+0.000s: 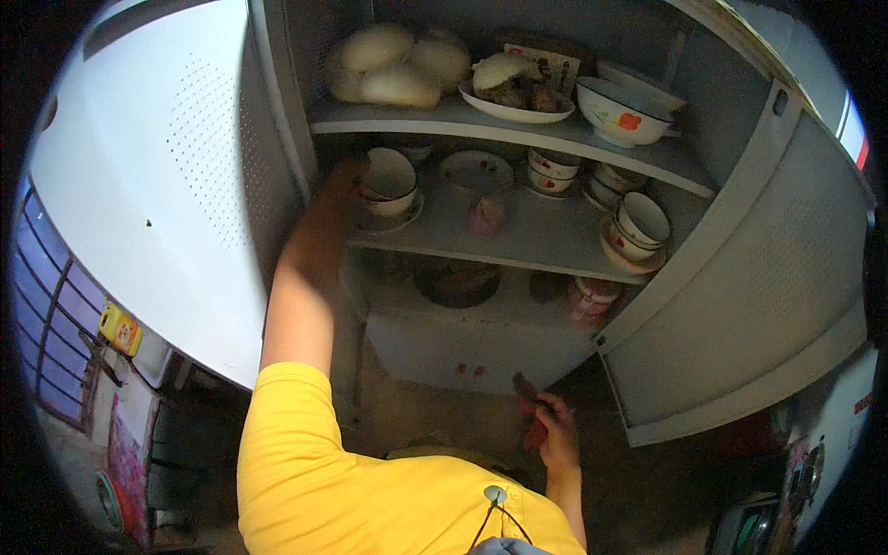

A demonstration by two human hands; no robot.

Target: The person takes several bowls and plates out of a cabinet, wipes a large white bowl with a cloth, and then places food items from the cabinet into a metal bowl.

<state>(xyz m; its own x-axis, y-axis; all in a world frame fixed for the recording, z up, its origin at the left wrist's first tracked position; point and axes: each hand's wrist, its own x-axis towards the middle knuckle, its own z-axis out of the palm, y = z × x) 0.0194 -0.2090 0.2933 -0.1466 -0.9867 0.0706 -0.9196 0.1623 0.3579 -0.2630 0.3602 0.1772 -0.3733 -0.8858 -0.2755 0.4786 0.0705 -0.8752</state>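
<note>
My left hand is at the left end of the cabinet's middle shelf, against the rim of a stacked white bowl; whether its fingers grip the bowl is too dark to tell. Under that bowl are another bowl and a plate. Low in front of my body, my right hand is closed on a dark, slim object that I cannot identify, with a red cloth-like thing beside it. To the right of the left hand, a dish and a small pink object rest on the same shelf.
Open metal doors flank the cabinet, left and right. The upper shelf bears bagged pale rounded items, a food dish and a flowered bowl. More stacked bowls stand right; a dark round pan sits below.
</note>
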